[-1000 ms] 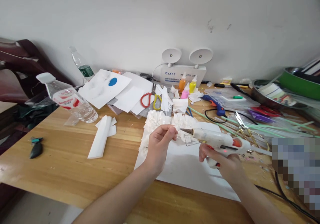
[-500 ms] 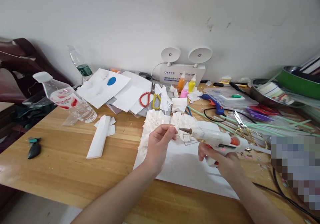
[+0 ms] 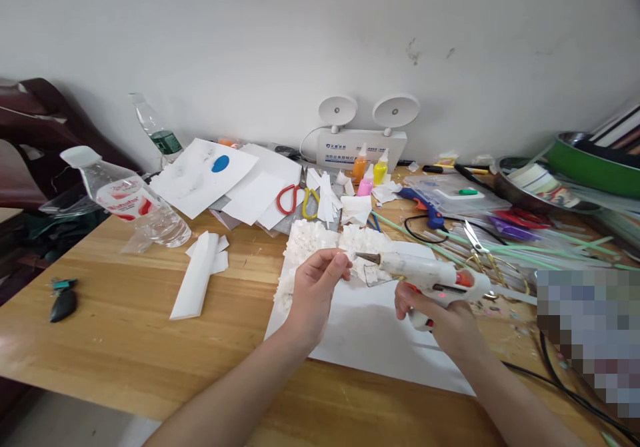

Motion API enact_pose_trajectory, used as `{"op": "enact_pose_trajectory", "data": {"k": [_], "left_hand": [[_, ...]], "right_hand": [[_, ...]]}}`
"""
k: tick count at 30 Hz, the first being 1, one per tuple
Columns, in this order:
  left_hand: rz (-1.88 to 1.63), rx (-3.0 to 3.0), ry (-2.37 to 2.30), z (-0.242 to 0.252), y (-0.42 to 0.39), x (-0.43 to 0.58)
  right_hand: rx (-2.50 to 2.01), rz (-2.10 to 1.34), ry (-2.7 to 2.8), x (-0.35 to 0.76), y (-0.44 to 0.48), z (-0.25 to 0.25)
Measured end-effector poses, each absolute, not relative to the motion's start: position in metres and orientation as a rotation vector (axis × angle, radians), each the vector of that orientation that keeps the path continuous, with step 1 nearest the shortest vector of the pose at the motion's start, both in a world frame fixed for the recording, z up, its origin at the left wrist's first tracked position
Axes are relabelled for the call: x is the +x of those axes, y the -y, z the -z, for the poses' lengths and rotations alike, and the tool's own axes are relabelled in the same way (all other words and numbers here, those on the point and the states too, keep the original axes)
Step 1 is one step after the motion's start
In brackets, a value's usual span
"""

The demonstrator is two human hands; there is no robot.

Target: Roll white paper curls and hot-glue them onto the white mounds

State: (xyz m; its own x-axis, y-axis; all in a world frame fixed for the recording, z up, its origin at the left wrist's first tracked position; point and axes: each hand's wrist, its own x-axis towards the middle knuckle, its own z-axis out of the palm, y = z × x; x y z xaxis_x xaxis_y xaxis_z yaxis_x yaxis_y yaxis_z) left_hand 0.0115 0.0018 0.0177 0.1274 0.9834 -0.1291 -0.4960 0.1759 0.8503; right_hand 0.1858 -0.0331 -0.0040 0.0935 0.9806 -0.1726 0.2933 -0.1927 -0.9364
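Note:
My right hand [image 3: 443, 314] is wrapped round the handle of a white hot glue gun [image 3: 417, 267], a finger at its trigger. The gun's metal nozzle points left. In front of the tip, my left hand [image 3: 320, 284] pinches a small white piece of paper [image 3: 349, 254], mostly hidden by the fingers. Beneath both hands lies a white sheet [image 3: 370, 340], with clusters of crumpled white paper bits [image 3: 311, 239] along its far and left sides.
Left on the wooden table are a folded paper strip [image 3: 194, 280], a water bottle [image 3: 135, 200] and a black clip-like item [image 3: 63, 306]. Behind lie red-handled scissors [image 3: 287, 200], paint bottles [image 3: 367, 182] and an emergency lamp [image 3: 360, 148]. Gold-handled scissors [image 3: 477, 239] and a blue glue gun [image 3: 423, 206] are right.
The view has shifted slightly. Both hands keep nearly the same pose, with the nozzle still close to the left fingertips.

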Motion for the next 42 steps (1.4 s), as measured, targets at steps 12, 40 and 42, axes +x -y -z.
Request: {"op": "enact_pose_trajectory", "data": {"k": [12, 40, 42], "left_hand": [[-1.249, 0.709, -0.788, -0.0170, -0.0023, 0.0114], [-1.256, 0.724, -0.786, -0.0159, -0.0031, 0.0116], [-1.251, 0.724, -0.785, -0.0160, -0.0031, 0.0114]], "right_hand": [[-1.574, -1.160, 1.264, 0.1870, 0.0314, 0.0066], [-1.593, -1.160, 1.313, 0.1863, 0.0327, 0.0049], [-1.589, -1.162, 1.309, 0.1864, 0.0328, 0.0046]]}}
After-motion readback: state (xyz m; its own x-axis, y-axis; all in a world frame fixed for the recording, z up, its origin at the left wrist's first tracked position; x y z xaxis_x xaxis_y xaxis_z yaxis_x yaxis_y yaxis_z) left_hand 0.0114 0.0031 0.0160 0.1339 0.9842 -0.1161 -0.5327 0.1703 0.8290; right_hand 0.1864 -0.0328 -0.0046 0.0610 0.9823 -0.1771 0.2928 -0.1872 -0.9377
